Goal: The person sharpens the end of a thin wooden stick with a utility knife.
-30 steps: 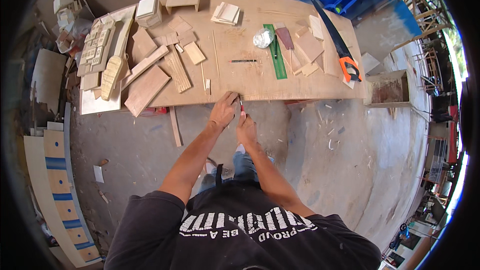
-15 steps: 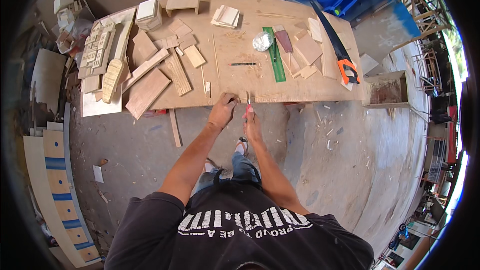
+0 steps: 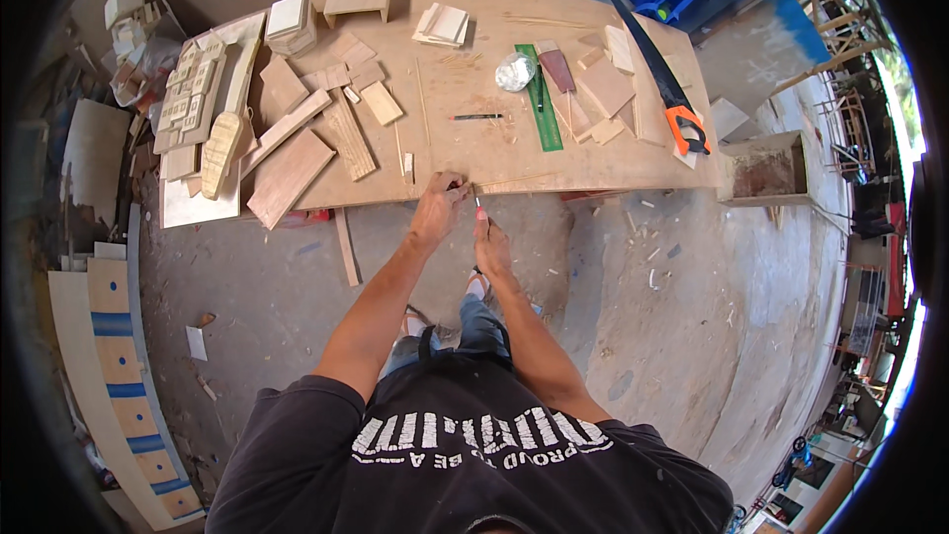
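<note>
At a plywood workbench (image 3: pixel 613 176), seems to be trimming a thin wooden strip (image 3: pixel 514 179) along the near edge. Gripping a red-handled cutter (image 3: pixel 481 214) in the right hand (image 3: pixel 492 245); curling the left hand (image 3: pixel 438 208) at the strip's end, though cannot tell whether pinching it. Likely calls next for a steady strip and a controlled stroke, minding the left fingertips (image 3: pixel 460 183) near the blade (image 3: pixel 476 201). Farther off, out of the way: pencil (image 3: pixel 477 117), green ruler (image 3: pixel 551 131), orange-handled saw (image 3: pixel 688 129), wood scraps (image 3: pixel 382 103).

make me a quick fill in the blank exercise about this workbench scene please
The person's ____ hand grips the red-handled tool.
The saw has a black and ____ handle.
The long ruler-like strip on the table is coloured ____.
Missing words: right; orange; green.
</note>
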`<state>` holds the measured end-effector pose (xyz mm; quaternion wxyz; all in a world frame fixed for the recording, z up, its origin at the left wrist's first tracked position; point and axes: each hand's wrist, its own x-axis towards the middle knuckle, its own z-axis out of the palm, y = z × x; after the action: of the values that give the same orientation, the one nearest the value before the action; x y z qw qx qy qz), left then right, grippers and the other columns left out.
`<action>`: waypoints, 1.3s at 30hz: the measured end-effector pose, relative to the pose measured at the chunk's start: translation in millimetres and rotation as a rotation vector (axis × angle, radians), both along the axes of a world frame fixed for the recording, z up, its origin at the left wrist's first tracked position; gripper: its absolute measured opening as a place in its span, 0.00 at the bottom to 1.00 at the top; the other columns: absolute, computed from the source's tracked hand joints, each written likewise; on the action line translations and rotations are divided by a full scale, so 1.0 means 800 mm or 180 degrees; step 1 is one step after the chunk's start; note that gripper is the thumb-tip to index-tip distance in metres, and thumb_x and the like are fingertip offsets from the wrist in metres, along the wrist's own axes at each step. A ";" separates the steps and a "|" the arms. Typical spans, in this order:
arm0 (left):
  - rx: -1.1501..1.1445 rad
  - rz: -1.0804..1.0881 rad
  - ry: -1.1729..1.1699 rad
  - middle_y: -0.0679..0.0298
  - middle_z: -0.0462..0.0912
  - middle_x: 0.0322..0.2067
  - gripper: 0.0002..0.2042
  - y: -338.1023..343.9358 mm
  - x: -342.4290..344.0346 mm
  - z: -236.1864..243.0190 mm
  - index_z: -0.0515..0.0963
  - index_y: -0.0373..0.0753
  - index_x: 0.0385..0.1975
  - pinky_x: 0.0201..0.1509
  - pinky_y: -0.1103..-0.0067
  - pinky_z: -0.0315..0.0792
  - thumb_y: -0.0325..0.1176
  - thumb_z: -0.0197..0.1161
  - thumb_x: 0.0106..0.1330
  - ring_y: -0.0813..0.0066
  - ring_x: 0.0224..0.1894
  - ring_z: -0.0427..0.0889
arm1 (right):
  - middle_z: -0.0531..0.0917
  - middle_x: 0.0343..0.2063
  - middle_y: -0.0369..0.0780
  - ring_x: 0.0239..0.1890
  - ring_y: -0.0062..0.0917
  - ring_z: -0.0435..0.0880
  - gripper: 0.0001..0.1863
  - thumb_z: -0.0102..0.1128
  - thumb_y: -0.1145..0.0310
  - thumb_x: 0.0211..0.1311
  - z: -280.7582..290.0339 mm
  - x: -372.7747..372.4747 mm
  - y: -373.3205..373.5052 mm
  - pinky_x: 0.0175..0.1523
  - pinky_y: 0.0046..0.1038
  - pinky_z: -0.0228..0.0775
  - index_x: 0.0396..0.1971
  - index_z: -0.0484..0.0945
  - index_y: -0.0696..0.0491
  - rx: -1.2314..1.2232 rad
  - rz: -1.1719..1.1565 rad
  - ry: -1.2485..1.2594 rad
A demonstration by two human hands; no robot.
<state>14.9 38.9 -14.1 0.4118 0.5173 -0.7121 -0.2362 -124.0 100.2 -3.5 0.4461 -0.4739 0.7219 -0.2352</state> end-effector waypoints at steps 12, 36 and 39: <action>-0.0691 -0.0256 -0.0982 0.60 0.79 0.39 0.05 0.001 0.003 0.009 0.82 0.31 0.30 0.48 0.73 0.78 0.21 0.62 0.54 0.62 0.46 0.78 | 0.81 0.38 0.64 0.44 0.64 0.78 0.30 0.35 0.47 0.76 0.006 0.018 0.002 0.49 0.55 0.69 0.44 0.77 0.61 -0.0205 -0.0067 0.0482; -0.0363 -0.0269 -0.0640 0.57 0.79 0.40 0.07 0.000 0.001 0.013 0.82 0.31 0.32 0.49 0.71 0.76 0.20 0.62 0.53 0.59 0.45 0.77 | 0.82 0.34 0.61 0.43 0.57 0.82 0.36 0.34 0.42 0.75 -0.001 0.001 -0.045 0.50 0.50 0.71 0.34 0.79 0.62 0.0086 0.0024 0.0297; -0.0272 0.0093 -0.0168 0.57 0.79 0.37 0.07 0.003 -0.004 0.011 0.83 0.32 0.32 0.46 0.69 0.75 0.17 0.63 0.54 0.57 0.44 0.77 | 0.83 0.33 0.59 0.42 0.55 0.82 0.39 0.32 0.40 0.74 0.001 -0.003 -0.047 0.50 0.47 0.70 0.33 0.80 0.63 0.0164 -0.0198 -0.0339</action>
<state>12.0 41.6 -5.6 0.4181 0.5157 -0.7244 -0.1858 -126.5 62.4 -2.4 0.4885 -0.4264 0.7173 -0.2551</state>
